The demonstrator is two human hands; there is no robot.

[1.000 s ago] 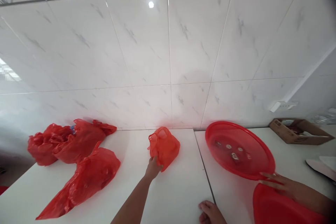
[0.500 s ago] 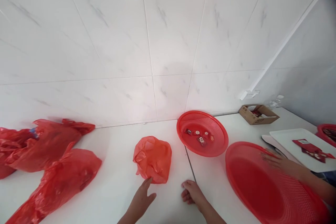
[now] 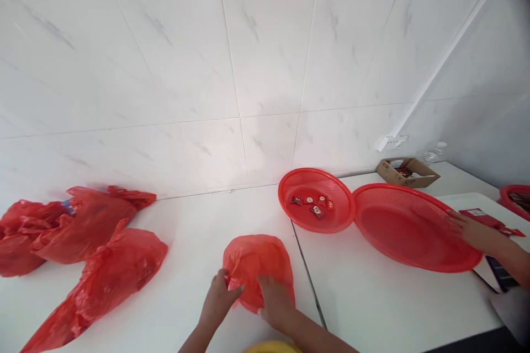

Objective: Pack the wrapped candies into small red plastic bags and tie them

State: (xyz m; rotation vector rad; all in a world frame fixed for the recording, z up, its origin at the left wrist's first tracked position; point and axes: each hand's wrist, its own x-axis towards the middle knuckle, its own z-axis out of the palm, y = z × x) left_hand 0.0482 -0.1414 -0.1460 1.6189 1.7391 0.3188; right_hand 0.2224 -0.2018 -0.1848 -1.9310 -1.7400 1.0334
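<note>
A red plastic bag (image 3: 271,251) sits on the white table with its mouth spread open towards me. My left hand (image 3: 218,297) grips the near left edge of the bag between thumb and fingers. My right hand (image 3: 276,302) reaches over the near rim, its fingers stretched out into the bag's mouth. The fingertips are partly smeared, and I see nothing held in them. Right of the bag, a round red basket (image 3: 285,207) holds several small wrapped pieces (image 3: 317,211).
Several filled red bags (image 3: 124,262) lie at left. A co-worker's hand (image 3: 476,231) touches a large red basket (image 3: 397,231) at right. Behind are a cardboard box (image 3: 408,181) and a white tray (image 3: 464,199) with red packets. Something yellow (image 3: 273,347) shows at the bottom edge.
Both my hands have come onto the red bag, which is nearer and spread wider. The co-worker's large basket has shifted back beside the round one.
</note>
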